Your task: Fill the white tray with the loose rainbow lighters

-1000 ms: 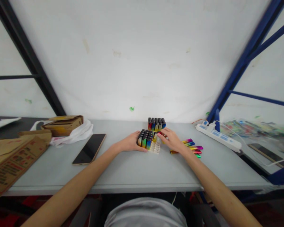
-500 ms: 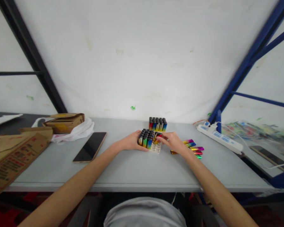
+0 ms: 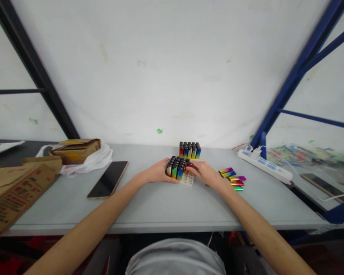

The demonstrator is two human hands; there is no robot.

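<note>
A white tray (image 3: pixel 188 179) partly filled with upright colourful lighters (image 3: pixel 176 168) stands mid-table. My left hand (image 3: pixel 156 172) cups the tray's left side, fingers curled round it. My right hand (image 3: pixel 205 173) is at the tray's right side, its fingertips pinched on a reddish lighter (image 3: pixel 189 165) standing at the filled rows' edge. A second block of upright lighters (image 3: pixel 190 150) stands just behind. Several loose lighters (image 3: pixel 232 178) lie on the table to the right of my right hand.
A dark phone (image 3: pixel 108 179) lies left of the tray. Cardboard boxes (image 3: pixel 14 189) and a white plastic bag (image 3: pixel 91 160) fill the left end. A white power strip (image 3: pixel 265 165) lies at the back right beside blue frame posts. The grey table (image 3: pixel 166 206) ends at a near edge.
My right hand has moved left to the tray and brought a lighter down into it. The left hand has stayed on the tray.
</note>
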